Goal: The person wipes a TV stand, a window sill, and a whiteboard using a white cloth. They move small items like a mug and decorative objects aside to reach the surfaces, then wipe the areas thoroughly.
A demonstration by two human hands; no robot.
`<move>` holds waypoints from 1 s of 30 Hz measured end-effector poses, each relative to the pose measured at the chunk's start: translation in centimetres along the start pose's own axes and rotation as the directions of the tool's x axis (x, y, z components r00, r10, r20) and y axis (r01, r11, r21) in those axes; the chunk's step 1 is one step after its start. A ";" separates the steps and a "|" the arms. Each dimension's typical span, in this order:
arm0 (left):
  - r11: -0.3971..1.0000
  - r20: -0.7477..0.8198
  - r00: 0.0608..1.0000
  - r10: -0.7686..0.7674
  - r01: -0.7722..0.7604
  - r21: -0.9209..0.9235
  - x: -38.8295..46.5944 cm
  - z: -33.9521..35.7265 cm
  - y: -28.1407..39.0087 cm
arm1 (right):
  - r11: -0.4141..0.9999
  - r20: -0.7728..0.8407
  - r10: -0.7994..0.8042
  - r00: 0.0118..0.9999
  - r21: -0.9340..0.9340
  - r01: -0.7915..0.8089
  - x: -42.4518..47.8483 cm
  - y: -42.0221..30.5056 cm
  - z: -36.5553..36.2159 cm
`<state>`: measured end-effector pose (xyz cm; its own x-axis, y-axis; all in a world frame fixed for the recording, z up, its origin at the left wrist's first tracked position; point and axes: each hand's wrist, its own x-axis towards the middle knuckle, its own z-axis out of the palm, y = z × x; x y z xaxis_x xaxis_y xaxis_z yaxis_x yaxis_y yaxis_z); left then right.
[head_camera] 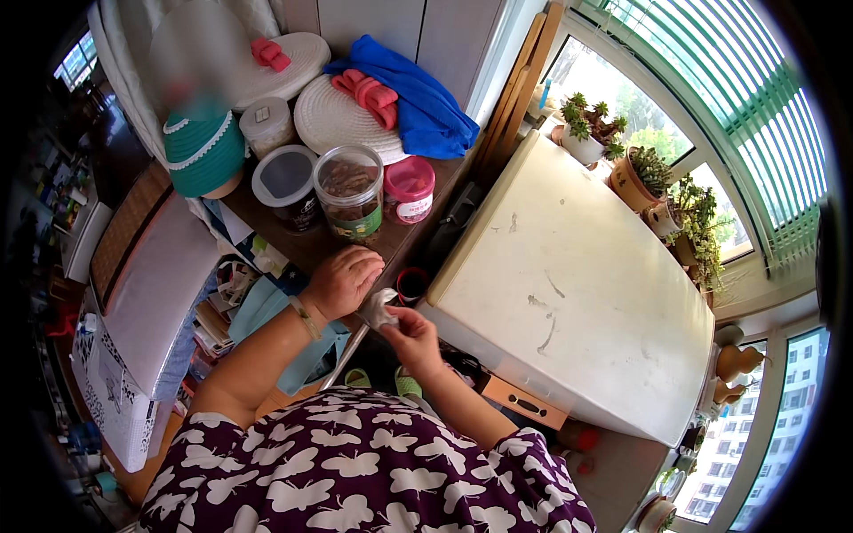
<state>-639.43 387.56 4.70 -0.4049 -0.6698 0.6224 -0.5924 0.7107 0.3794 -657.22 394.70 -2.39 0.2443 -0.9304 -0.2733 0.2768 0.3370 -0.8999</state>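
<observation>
A crumpled white cloth or tissue (pixel 382 311) is pinched between the thumb and fingers of my right hand (pixel 414 338), near the front edge of the dark brown wooden top (pixel 400 256). My left hand (pixel 343 283), below a bracelet-ringed wrist, is palm down with its fingers together at that same edge. Its palm side is hidden. Just beyond it stands a clear plastic jar (pixel 348 190) with brown pieces inside and a green label. To its left is a dark tub with a translucent lid (pixel 285 176); to its right, a pink-lidded jar (pixel 410 190).
Woven white round lids (pixel 333 123), a blue cloth (pixel 416 100) and a teal ribbed item (pixel 205 154) sit farther back. A large white-topped cabinet or appliance (pixel 573 280) fills the right side. Potted succulents (pixel 590 133) line the window. A light-blue bag (pixel 280 333) hangs at lower left.
</observation>
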 end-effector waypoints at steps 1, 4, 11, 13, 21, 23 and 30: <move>1.000 0.004 1.000 0.007 -0.007 0.001 -0.2 -0.1 -0.1 | 0.991 -0.050 -0.106 0.993 0.082 0.109 -0.4 -1.4 -1.6; 1.000 0.004 1.000 0.025 -0.025 0.006 -0.5 -0.1 -0.2 | 0.939 -0.299 -0.311 0.902 0.051 0.341 -1.8 -6.7 -7.4; 1.000 -0.020 1.000 0.016 -0.016 0.004 -0.8 0.1 -0.3 | -0.095 -0.016 -0.705 0.709 -0.989 -0.117 -4.2 -10.1 -15.7; 0.998 -0.029 0.998 0.047 -0.046 0.041 -0.8 0.2 -0.3 | 0.206 -0.154 -0.556 0.817 -0.978 -0.044 -3.2 -9.5 -16.0; 0.981 0.001 0.991 0.135 -0.134 0.142 -0.1 0.0 0.5 | -0.004 0.040 -0.520 0.853 -0.999 0.044 1.3 -7.0 -9.1; 0.979 0.052 0.992 0.112 -0.119 0.165 0.3 -0.1 0.9 | -0.028 0.078 -0.467 0.881 -0.997 0.073 1.4 -6.5 -7.7; 0.960 0.113 0.987 -0.117 0.083 0.267 1.8 0.8 4.3 | -0.253 0.119 -0.392 0.912 -0.967 0.018 -6.2 -6.8 -16.8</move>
<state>-643.27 389.19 6.87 -0.4088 -0.7685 0.4922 -0.7887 0.5689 0.2332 -676.22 395.80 -0.33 0.2250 -0.9636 0.1441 -0.9646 -0.2412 -0.1064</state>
